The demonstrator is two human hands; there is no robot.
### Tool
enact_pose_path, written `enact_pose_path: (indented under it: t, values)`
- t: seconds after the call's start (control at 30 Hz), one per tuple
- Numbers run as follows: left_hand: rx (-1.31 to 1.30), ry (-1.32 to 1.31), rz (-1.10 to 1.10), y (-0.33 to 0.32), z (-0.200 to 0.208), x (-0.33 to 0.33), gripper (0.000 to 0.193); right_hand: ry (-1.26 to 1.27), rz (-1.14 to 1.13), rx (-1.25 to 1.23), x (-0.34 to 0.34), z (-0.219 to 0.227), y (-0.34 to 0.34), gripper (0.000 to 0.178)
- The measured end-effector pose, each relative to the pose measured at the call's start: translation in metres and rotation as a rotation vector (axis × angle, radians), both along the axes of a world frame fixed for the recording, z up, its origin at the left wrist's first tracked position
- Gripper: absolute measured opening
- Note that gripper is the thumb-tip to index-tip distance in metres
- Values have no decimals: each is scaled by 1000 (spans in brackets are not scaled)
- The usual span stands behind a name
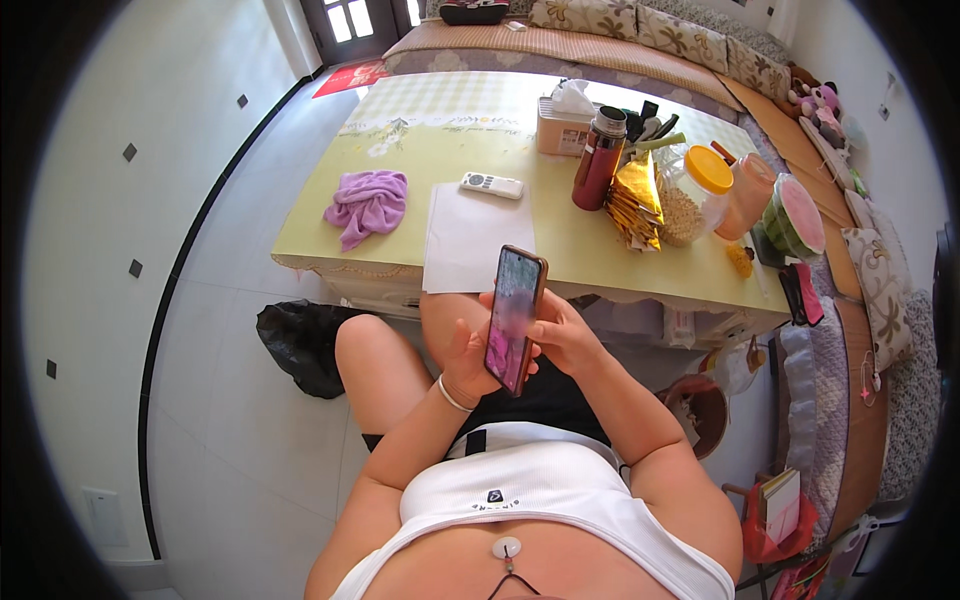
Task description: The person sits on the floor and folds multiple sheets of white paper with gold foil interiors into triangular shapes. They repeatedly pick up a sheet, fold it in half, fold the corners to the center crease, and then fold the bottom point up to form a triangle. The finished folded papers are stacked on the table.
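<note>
A smartphone [512, 325] in a brown case is held upright above my lap, its lit screen turned toward me. My left hand [465, 365] grips it from the left and below, with fingertips showing past its lower right edge. My right hand [568, 338] closes on its right edge, the thumb at the screen and part of the fingers hidden behind the phone. Just beyond the phone, white paper sheets [470, 240] lie on the table and overhang its near edge. A white remote control [492, 185] rests by the sheets' far end.
On the table [300, 225] are a purple cloth [368, 205], a red thermos [600, 160], a tissue box [560, 128], gold packets [635, 205], a yellow-lidded jar [695, 195] and a watermelon half [793, 218]. A black bag [300, 345] and a bin [700, 415] stand on the floor.
</note>
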State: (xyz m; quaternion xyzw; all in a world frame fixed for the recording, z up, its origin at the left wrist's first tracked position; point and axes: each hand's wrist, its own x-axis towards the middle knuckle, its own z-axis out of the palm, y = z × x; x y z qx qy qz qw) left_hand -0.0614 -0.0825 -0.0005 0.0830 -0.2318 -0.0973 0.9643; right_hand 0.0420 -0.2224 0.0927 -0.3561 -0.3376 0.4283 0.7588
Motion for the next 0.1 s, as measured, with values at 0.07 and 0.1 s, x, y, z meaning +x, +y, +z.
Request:
enact_pose_path:
  t: [0.07,0.1]
  values:
    - [15,33,67,1,2,-6,91,-11,-40,15,3,-2,0,81]
    - [24,49,102,2,4,-9,85,-131,-181,-30,13,-7,-3,86]
